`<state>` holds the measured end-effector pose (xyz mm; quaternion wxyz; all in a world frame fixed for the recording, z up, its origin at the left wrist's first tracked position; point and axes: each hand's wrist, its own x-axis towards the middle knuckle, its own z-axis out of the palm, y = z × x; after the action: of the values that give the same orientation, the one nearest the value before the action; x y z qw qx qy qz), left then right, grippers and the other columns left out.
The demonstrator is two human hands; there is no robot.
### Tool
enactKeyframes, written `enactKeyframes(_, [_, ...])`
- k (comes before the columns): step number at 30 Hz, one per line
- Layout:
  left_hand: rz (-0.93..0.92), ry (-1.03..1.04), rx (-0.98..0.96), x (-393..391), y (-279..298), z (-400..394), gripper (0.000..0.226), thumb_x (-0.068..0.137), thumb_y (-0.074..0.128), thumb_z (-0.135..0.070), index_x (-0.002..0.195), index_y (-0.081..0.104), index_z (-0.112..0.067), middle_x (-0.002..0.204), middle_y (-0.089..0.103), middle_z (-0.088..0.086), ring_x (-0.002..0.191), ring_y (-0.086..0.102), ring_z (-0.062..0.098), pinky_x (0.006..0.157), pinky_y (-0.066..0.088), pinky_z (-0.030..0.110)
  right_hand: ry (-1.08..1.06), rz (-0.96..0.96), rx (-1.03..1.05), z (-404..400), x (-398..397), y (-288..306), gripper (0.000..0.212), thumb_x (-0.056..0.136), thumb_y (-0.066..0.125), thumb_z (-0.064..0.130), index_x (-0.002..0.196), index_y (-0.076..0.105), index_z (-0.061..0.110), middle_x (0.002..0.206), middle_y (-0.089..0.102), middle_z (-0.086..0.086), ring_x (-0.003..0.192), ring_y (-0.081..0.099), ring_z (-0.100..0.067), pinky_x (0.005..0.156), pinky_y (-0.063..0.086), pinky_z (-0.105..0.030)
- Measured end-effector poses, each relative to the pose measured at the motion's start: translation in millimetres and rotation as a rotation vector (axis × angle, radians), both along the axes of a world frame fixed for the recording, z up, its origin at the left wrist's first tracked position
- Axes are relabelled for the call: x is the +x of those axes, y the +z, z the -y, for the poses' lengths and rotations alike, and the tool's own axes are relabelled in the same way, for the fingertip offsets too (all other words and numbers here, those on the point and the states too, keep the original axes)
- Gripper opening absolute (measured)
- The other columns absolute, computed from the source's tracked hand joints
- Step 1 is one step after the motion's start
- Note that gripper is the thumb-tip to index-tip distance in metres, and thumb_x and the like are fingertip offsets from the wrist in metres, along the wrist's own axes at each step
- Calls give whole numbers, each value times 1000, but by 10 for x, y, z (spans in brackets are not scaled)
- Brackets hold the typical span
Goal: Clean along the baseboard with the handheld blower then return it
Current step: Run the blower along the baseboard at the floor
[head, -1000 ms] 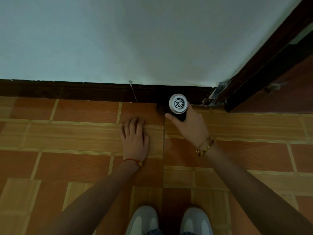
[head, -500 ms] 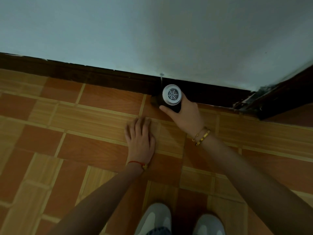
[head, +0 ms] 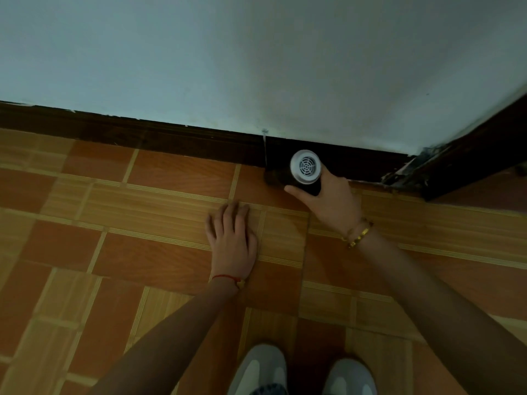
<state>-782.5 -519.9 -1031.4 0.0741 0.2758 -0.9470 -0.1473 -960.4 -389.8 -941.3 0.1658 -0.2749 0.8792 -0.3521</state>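
Moved: blower (head: 305,169) now sits farther right along baseboard (head: 171,143).
Right hand (head: 332,205): fingers curl round blower.
Left hand (head: 232,238): fingers straight, flat on floor (head: 142,252).

Pretty dim in here, light's kinda flat and greyish. Upper half of the frame is a plain pale wall (head: 256,58), slightly blue-tinted, a bit scuffed near the bottom edge. The floor (head: 148,252) fills the lower half: orange-brown tiles with lighter wood-look strips running between them in a grid pattern. Over at the right edge there's a dark wooden door frame (head: 470,163) angling up toward the corner, with chipped, flaky paint where it meets the wall.
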Motion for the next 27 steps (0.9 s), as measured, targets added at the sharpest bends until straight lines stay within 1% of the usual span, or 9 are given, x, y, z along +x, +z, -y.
enactKeyframes(4, [-4, -1, 0, -3, -6, -4, 49, 93, 41, -30, 139, 46, -16, 147, 43, 9, 140, 32, 30, 117, 16, 59, -80, 0, 14, -439, -77, 41, 74, 77, 65, 59, 138, 46, 20, 122, 65, 1, 110, 60, -13, 89, 50, -27])
enactKeyframes(7, [-8, 13, 6, -14, 15, -18, 49, 91, 38, -31, 136, 48, -14, 145, 44, 11, 139, 32, 31, 117, 16, 61, -143, -28, 20, -710, -98, 85, 72, 77, 66, 56, 135, 49, 18, 121, 65, 0, 110, 60, -14, 86, 45, -22])
enactKeyframes(10, [-6, 30, 33, -82, 85, -60, 49, 91, 34, -32, 134, 48, -15, 144, 44, 11, 137, 33, 31, 118, 13, 60, -212, -35, 21, -896, -84, 100, 69, 77, 69, 54, 133, 52, 17, 122, 66, -1, 112, 60, -16, 86, 43, -22])
enactKeyframes(14, [-20, -52, 27, -285, 141, -214, 46, 90, 36, -30, 131, 50, -16, 140, 46, 11, 135, 35, 31, 117, 16, 59, -280, -75, 58, -1053, -78, 91, 68, 76, 67, 58, 129, 53, 18, 116, 68, -3, 104, 63, -19, 79, 47, -25])
enactKeyframes(18, [-21, -160, 34, -491, 133, -371, 47, 89, 38, -30, 132, 50, -17, 139, 47, 10, 134, 35, 31, 115, 20, 60, -367, -91, 82, -1235, -95, 78, 72, 74, 64, 64, 129, 52, 18, 113, 68, -5, 102, 64, -23, 80, 54, -36])
enactKeyframes(20, [-17, -194, 32, -563, 110, -432, 47, 90, 38, -30, 133, 50, -16, 139, 47, 11, 134, 35, 32, 114, 22, 60, -411, -88, 99, -1333, -109, 70, 73, 75, 64, 63, 131, 50, 19, 112, 69, -5, 102, 65, -24, 79, 55, -38])
enactKeyframes(23, [-12, -208, 41, -627, 67, -520, 47, 92, 37, -31, 134, 49, -15, 139, 48, 11, 134, 36, 32, 113, 24, 60, -466, -125, 112, -1468, -124, 64, 72, 76, 65, 60, 131, 50, 16, 107, 70, -8, 96, 66, -27, 73, 55, -37])
enactKeyframes(25, [17, -222, 22, -651, 29, -583, 47, 93, 37, -32, 135, 48, -15, 140, 48, 11, 134, 37, 32, 114, 24, 61, -501, -146, 132, -1541, -128, 59, 71, 77, 66, 58, 130, 51, 13, 104, 70, -9, 93, 67, -28, 66, 48, -29])
enactKeyframes(27, [29, -238, 5, -664, -4, -634, 47, 94, 37, -34, 135, 48, -16, 140, 47, 11, 135, 37, 33, 115, 22, 62, -514, -150, 137, -1572, -118, 59, 69, 78, 66, 57, 130, 51, 14, 105, 70, -8, 93, 67, -27, 65, 43, -26])
